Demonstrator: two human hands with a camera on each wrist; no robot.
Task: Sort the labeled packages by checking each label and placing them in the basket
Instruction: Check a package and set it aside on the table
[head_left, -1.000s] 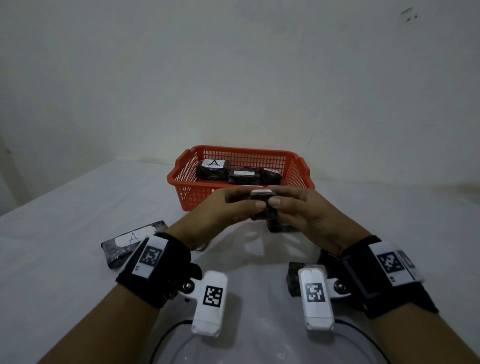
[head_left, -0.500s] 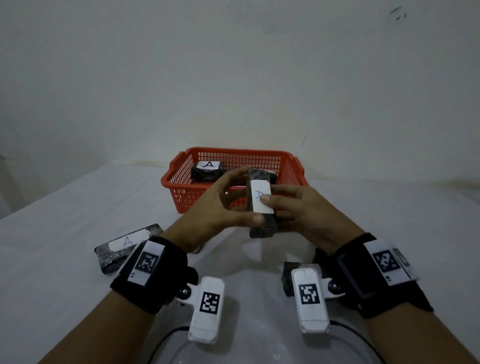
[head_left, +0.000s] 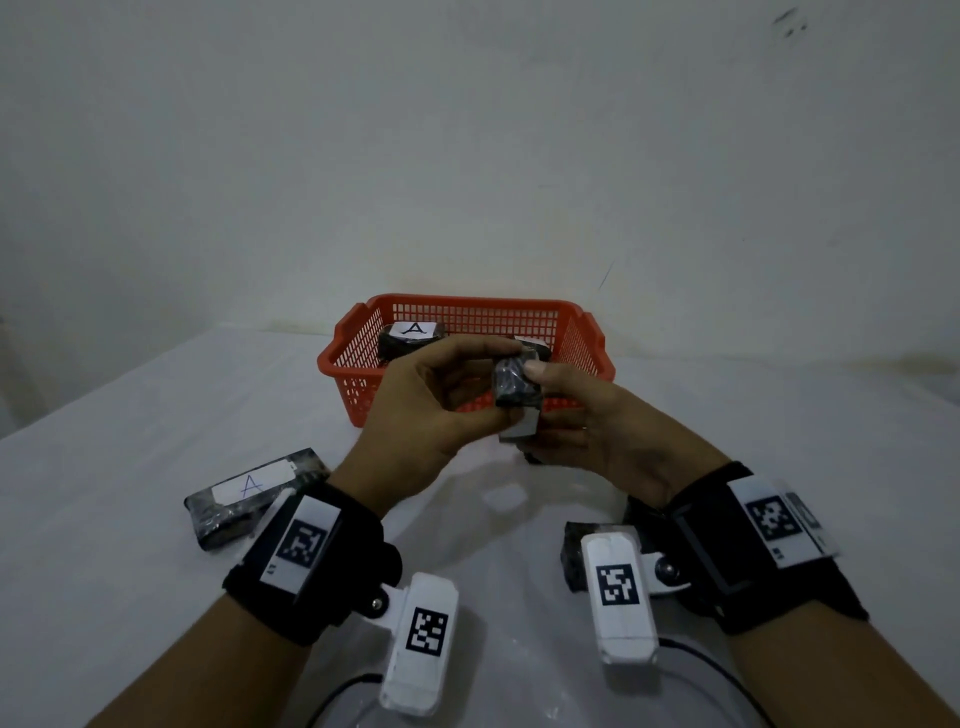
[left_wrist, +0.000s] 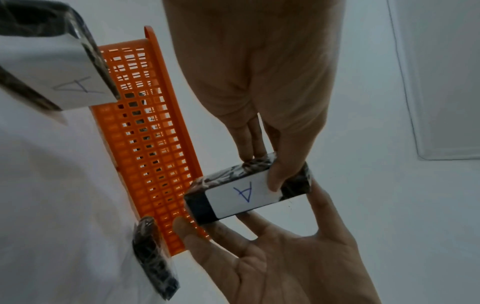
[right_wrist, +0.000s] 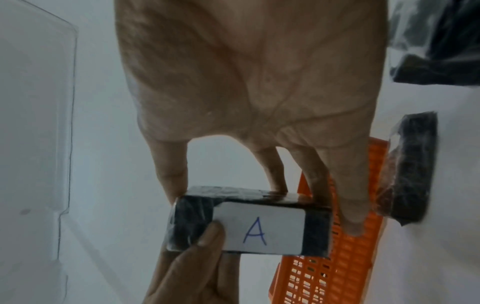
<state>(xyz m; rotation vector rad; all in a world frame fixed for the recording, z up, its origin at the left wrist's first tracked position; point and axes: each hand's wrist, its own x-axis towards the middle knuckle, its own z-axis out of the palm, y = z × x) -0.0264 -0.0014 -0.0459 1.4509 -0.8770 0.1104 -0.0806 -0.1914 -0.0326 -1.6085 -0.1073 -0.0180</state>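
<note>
Package (head_left: 517, 387) with white "A" label: held in the air in front of basket (head_left: 363, 358) | left hand (head_left: 421, 410): fingers pinching package | right hand (head_left: 587, 421): thumb and fingers gripping package | second "A" package (head_left: 249, 493): on table (head_left: 130, 415), near left wrist

Baskets: one counted, orange basket (head_left: 358, 364), centre of head view.
Black wrapped packages: six counted, possibly more hidden behind hands.
- One held package (head_left: 514, 387), centre.
- Three on table: labelled package (head_left: 244, 499), lower left; plain package (left_wrist: 153, 257), lower left of left wrist view; half-covered package (head_left: 571, 556), lower right of centre.
- Two seen in basket: first basket package (head_left: 410, 338); second basket package (head_left: 535, 347), mostly covered.
"A" labels read: three.
</note>
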